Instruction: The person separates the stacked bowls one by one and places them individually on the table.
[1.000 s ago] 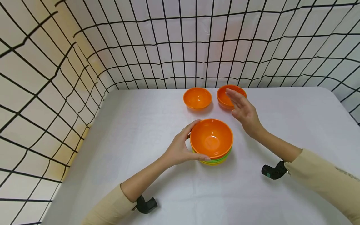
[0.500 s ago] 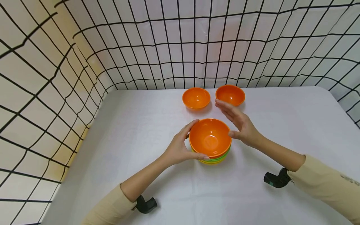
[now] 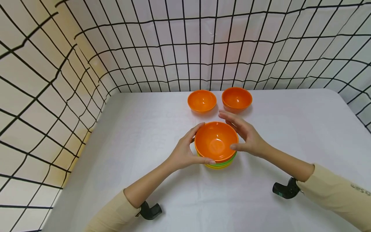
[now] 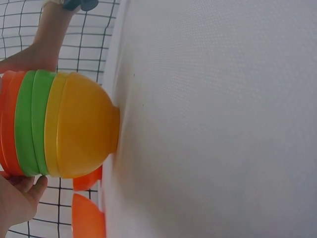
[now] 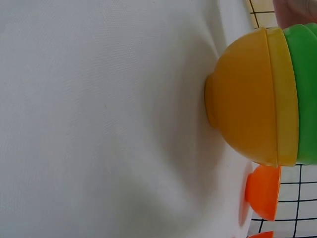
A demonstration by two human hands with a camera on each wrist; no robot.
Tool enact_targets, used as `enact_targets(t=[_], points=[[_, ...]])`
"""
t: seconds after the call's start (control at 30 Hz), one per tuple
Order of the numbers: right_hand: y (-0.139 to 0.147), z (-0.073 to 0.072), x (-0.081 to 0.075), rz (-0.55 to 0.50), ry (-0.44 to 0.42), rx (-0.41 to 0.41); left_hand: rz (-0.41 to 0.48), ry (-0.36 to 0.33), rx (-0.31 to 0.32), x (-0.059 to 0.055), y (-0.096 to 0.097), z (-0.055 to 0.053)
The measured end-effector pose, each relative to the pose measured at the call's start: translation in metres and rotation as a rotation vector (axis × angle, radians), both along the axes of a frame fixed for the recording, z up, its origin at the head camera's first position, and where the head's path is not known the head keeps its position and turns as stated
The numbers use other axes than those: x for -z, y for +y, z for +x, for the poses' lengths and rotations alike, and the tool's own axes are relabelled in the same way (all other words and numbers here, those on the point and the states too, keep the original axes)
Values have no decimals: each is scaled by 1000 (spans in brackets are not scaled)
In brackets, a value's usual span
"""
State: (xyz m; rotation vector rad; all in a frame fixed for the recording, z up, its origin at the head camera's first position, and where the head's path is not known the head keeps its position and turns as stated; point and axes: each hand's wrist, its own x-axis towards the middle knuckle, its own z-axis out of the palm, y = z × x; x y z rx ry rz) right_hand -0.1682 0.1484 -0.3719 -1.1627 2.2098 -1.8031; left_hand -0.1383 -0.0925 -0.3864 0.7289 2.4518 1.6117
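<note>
Gripping the bowl stack [image 3: 216, 143], well in from the far edge of the table [image 3: 139, 129], with the left hand [image 3: 185, 151]; holding the right hand [image 3: 247, 137] beside it with fingers released, unclear whether touching.

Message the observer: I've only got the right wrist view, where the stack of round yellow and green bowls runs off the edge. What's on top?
Observer: The head view shows a glossy, round orange bowl topping the stack.
Operator: My frame doesn't show the right hand. Where is it?
Observer: In the head view, the right hand is at the stack's right side, thumb by the orange bowl's rim; whether it touches isn't clear.
</note>
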Motion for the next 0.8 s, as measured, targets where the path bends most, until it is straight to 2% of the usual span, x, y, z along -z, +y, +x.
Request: enact_targets(t=[0.2,0.43,0.67,0.8], points=[[0,1,1,87,-32,-20,-6,3,4,1,0,-1],[-2,4,0,185,12,-1,2,4,10,1,0,-1],[-2,5,2,204,65,11,6,2,10,0,0,0],[-2,6,5,209,58,16,15,-2,9,1,0,1]])
